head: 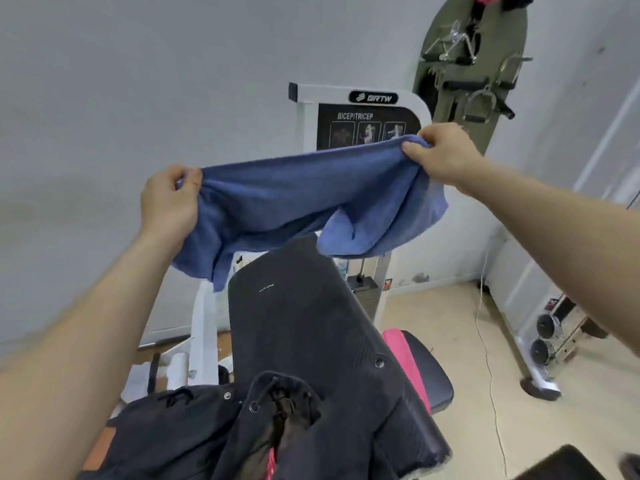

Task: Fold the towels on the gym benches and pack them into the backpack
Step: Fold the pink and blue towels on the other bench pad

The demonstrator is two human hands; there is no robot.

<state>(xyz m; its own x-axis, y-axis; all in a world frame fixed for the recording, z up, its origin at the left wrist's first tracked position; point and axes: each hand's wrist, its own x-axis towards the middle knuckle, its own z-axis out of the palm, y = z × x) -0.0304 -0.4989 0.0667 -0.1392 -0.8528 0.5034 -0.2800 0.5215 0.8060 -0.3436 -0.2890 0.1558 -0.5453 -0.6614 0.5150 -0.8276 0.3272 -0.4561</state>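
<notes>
Both hands pinch a blue towel (304, 199) by its top corners, left hand (169, 199) and right hand (443, 157), in the air above the black bench (304, 323). Pull the edge taut before folding; the backpack (263, 427) lies below.

ahead of me a pale wall (138, 81), beige floor (450, 323), white bicep/tricep machine (363, 98); perhaps dumbbells (547, 327) at right.

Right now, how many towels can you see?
2. A blue towel hangs between the left hand and right hand above the black bench; a pink towel lies on the bench seat beside it, partly hidden. Pink inside the backpack may be a third.
</notes>
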